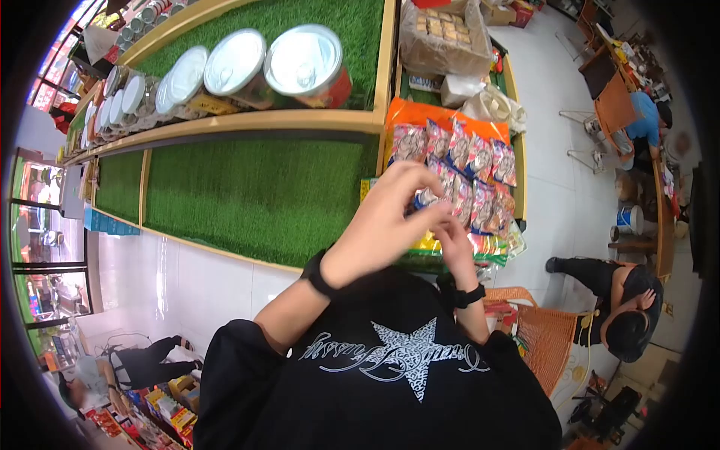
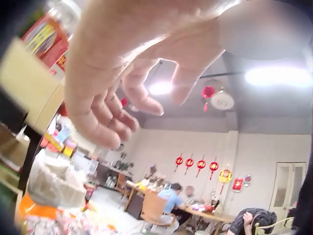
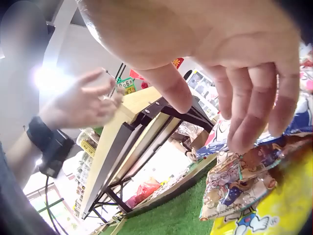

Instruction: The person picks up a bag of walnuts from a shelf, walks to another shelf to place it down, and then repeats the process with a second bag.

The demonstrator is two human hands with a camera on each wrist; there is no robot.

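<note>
Near snack packets [image 1: 480, 160], hands [image 1: 386, 221] [image 1: 457, 247]; four red wall ornaments [image 2: 201, 165], left-wrist view only.

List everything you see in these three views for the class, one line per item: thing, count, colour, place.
Packets: about ten, pink-white-blue, head view's display end, partly hidden
Bag or sheet: one, orange, beneath packets
Lidded jars: at least six, white lids, upper-left row
Turf: several sections, green, lining display
Display frame: one, pale wood, around turf
Carton: one, pale brown, plastic-lined, beyond packets
Wicker chair: one, orange-brown, lower right
Other people: at least three, dark or blue clothing, background
Wall ornaments: row of four, red, back wall
Far clutter: uncountable
Shirt: one, black, white star, torso
Wristbands: two, black, wrists
Left grip: one, bare, near packets
Right grip: one, bare, at packets, contact unclear
</note>
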